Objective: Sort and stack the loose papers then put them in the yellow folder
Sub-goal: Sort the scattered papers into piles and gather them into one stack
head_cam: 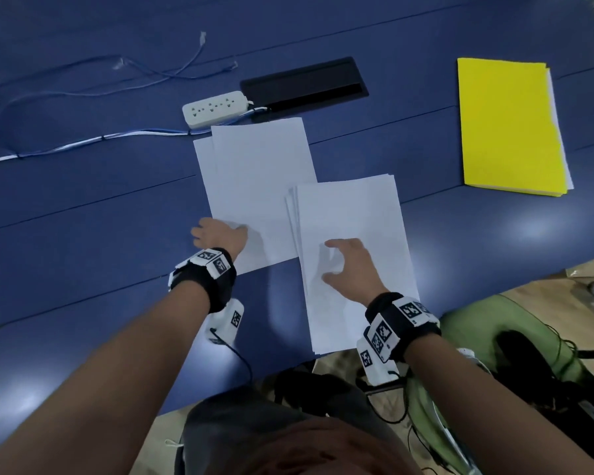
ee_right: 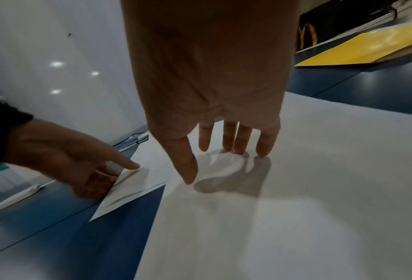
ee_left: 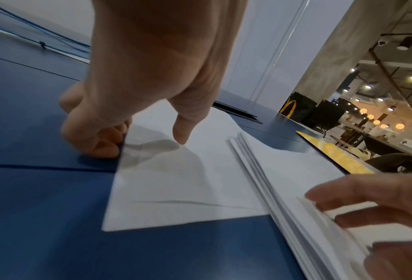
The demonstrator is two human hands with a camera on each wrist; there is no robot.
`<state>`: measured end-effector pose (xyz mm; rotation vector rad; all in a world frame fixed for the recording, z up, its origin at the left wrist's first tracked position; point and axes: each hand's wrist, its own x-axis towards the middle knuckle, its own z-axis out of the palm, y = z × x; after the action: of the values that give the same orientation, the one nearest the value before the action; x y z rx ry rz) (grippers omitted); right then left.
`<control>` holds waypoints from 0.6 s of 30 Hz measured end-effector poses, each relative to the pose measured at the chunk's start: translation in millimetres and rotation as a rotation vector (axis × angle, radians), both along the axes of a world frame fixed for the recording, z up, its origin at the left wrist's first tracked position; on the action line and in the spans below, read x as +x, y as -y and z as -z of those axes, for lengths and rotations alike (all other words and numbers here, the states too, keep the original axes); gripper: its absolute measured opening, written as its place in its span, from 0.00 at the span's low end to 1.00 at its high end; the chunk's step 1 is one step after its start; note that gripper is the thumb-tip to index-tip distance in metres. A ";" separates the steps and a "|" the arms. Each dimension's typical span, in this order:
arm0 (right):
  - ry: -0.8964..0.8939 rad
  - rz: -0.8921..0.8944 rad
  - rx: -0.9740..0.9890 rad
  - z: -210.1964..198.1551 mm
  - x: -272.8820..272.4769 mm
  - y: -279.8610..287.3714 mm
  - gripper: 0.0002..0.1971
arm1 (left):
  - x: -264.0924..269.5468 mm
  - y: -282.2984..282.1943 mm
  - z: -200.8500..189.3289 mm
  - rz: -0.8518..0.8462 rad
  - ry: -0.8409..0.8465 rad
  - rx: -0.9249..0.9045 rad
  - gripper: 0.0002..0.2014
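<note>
Two overlapping loose white sheets [head_cam: 254,186] [ee_left: 188,180] [ee_right: 138,181] lie mid-table. My left hand [head_cam: 220,234] [ee_left: 140,140] [ee_right: 109,174] pinches their near left edge, thumb on top and curled fingers at the slightly lifted edge. To their right, a stack of papers [head_cam: 350,234] [ee_left: 296,217] [ee_right: 320,189] overlaps the sheets and overhangs the table's near edge. My right hand [head_cam: 336,262] [ee_right: 224,157] [ee_left: 367,208] rests on it with spread, straight fingers, fingertips touching the top sheet. The closed yellow folder [head_cam: 508,125] [ee_left: 336,157] [ee_right: 367,45] lies at the far right.
On the blue table [head_cam: 83,234], a white power strip [head_cam: 215,108] and a black cable hatch [head_cam: 304,84] sit just behind the loose sheets. Blue and white cables [head_cam: 83,145] run off to the left. A green chair [head_cam: 494,337] stands beyond the table's near right edge.
</note>
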<state>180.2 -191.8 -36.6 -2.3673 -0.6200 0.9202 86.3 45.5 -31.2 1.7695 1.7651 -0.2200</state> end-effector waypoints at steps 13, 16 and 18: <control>0.036 -0.032 -0.221 -7.7 -15.3 -15.2 0.33 | -5.8 -6.5 7.4 0.145 0.247 -0.060 0.13; 0.026 -0.001 -0.240 -10.0 -17.6 -19.5 0.32 | -30.2 -16.8 5.5 0.096 0.331 -0.066 0.08; 0.021 0.013 -0.265 -12.0 -19.2 -23.2 0.31 | -49.4 -25.6 2.5 0.068 0.340 -0.062 0.08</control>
<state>161.0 -168.6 -24.5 -2.6139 -0.5169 1.0276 36.9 71.1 -33.7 1.7085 1.4437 0.0011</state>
